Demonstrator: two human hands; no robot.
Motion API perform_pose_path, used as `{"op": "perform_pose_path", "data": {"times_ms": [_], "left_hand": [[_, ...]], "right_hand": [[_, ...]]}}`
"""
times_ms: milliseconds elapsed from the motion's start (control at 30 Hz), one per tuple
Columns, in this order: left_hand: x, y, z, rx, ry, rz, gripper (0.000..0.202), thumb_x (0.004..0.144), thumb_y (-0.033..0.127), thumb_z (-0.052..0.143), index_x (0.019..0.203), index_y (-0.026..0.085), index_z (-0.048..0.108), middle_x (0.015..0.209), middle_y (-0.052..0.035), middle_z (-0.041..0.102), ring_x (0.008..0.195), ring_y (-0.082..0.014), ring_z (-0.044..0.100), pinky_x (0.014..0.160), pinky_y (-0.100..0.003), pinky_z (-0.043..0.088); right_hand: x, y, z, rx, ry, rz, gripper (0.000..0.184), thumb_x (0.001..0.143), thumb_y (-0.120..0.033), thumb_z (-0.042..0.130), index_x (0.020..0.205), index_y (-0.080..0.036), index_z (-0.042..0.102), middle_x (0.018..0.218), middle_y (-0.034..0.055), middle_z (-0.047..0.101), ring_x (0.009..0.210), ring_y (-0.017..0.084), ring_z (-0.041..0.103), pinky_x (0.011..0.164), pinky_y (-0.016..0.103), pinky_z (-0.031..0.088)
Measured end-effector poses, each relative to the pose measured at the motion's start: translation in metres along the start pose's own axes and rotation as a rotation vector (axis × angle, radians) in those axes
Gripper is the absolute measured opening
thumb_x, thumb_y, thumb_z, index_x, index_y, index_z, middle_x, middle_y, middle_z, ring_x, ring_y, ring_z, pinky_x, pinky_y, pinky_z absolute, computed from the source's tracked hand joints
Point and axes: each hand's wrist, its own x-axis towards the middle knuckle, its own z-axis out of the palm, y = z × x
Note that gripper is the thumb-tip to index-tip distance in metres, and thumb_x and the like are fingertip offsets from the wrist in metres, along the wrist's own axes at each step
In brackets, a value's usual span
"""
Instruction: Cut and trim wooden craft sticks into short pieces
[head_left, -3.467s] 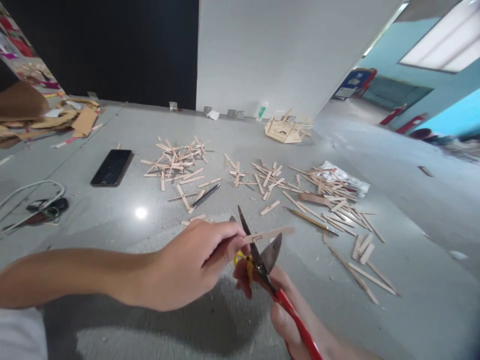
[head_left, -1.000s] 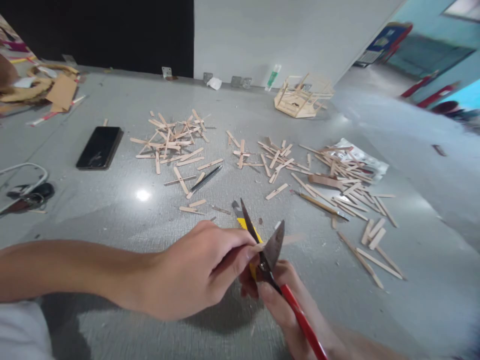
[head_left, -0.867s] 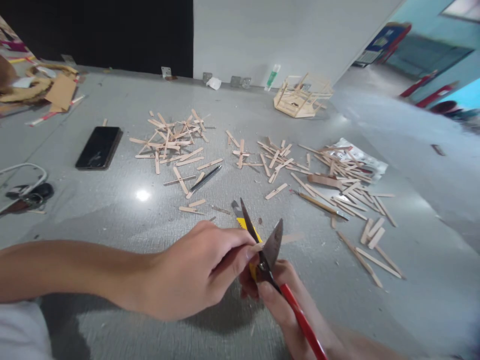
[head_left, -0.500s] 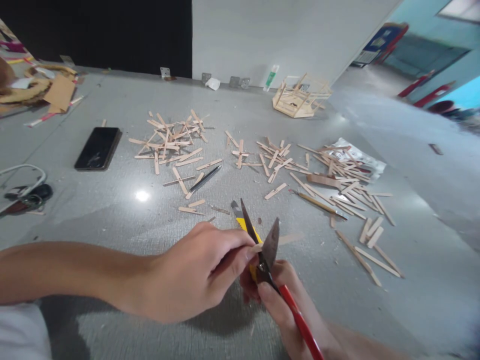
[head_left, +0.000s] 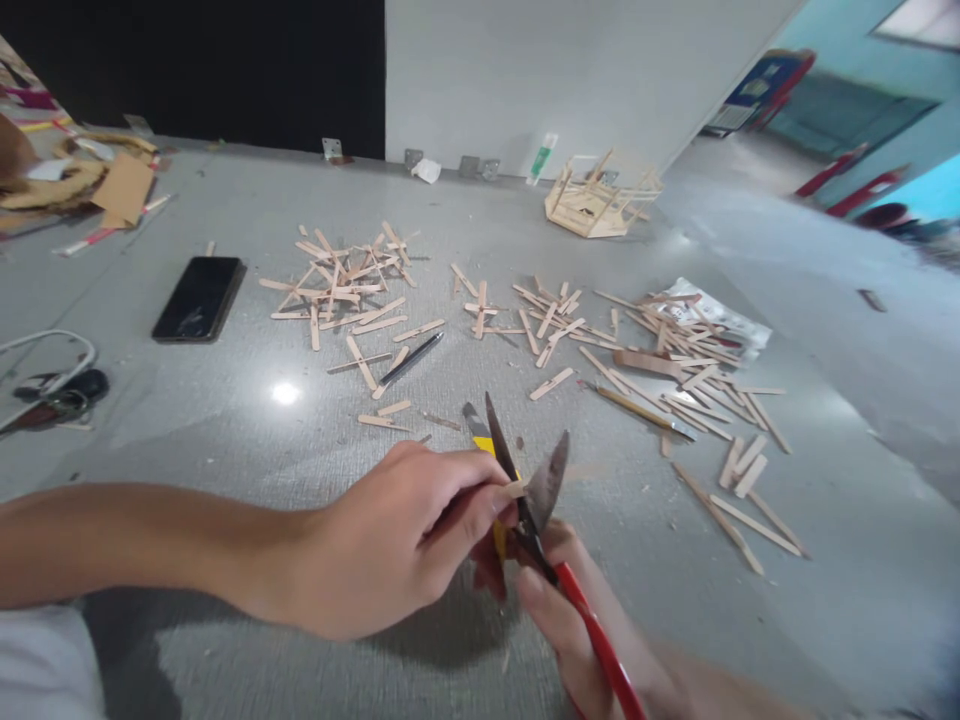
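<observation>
My left hand [head_left: 405, 535] pinches a thin wooden stick [head_left: 514, 490] between thumb and fingertips. The stick's tip lies between the parted blades of a pair of scissors [head_left: 536, 500] with red handles. Those handles are gripped by my right hand [head_left: 577, 610], palm partly hidden under the scissors. A yellow and grey utility knife [head_left: 478, 428] lies behind the blades, partly covered by my hands. Beyond my hands a dark pen [head_left: 412, 357] and a craft knife with a tan handle [head_left: 645, 412] rest on the grey table [head_left: 315, 680].
Piles of wooden sticks [head_left: 337, 280] spread across the table, more by a plastic bag [head_left: 739, 325] at right. A phone [head_left: 199, 298] and a cable [head_left: 82, 345] lie left. A wooden stick frame [head_left: 592, 205] and a glue tube [head_left: 541, 158] stand by the back panel.
The scissor blades have spread slightly wider. The pale stick stretching right of the blades has become a faint blur. My left hand has hardly moved.
</observation>
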Motion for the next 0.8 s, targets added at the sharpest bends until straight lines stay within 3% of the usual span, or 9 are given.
{"op": "perform_pose_path", "data": {"times_ms": [167,333,433,800], "left_hand": [[0.002,-0.001,-0.001,-0.012,-0.006,-0.044,0.039,0.111,0.034,0.044,0.084,0.016,0.063,0.07,0.0019,0.063,0.061,-0.0083,0.054,0.055,-0.02,0.038],[0.0,-0.001,-0.003,-0.142,-0.02,-0.061,0.037,0.112,0.037,0.042,0.089,0.016,0.061,0.064,0.0047,0.054,0.053,-0.0068,0.046,0.051,-0.018,0.035],[0.0,0.001,-0.006,-0.103,-0.017,-0.054,0.038,0.112,0.037,0.043,0.086,0.016,0.061,0.063,0.0049,0.052,0.052,-0.0064,0.046,0.051,-0.017,0.035],[0.001,-0.002,-0.005,-0.004,-0.061,-0.052,0.039,0.11,0.035,0.046,0.082,0.016,0.065,0.063,0.0042,0.056,0.055,-0.0063,0.047,0.053,-0.017,0.034]], "right_hand": [[0.011,-0.005,-0.001,0.006,-0.117,-0.111,0.05,0.085,-0.083,0.057,0.111,-0.042,0.071,0.082,-0.0019,0.069,0.089,0.029,0.071,0.067,0.034,0.063],[0.002,-0.013,-0.005,-0.054,-0.074,-0.112,0.05,0.102,-0.065,0.051,0.133,-0.029,0.064,0.113,0.0098,0.071,0.112,0.032,0.066,0.099,0.044,0.058],[0.0,-0.014,-0.007,-0.089,-0.066,-0.153,0.046,0.105,-0.058,0.05,0.139,-0.027,0.06,0.125,0.012,0.067,0.118,0.031,0.063,0.108,0.047,0.052],[0.005,-0.031,-0.001,-0.104,-0.025,-0.138,0.056,0.105,-0.07,0.043,0.126,-0.025,0.069,0.096,0.008,0.067,0.088,0.026,0.063,0.086,0.039,0.056]]}}
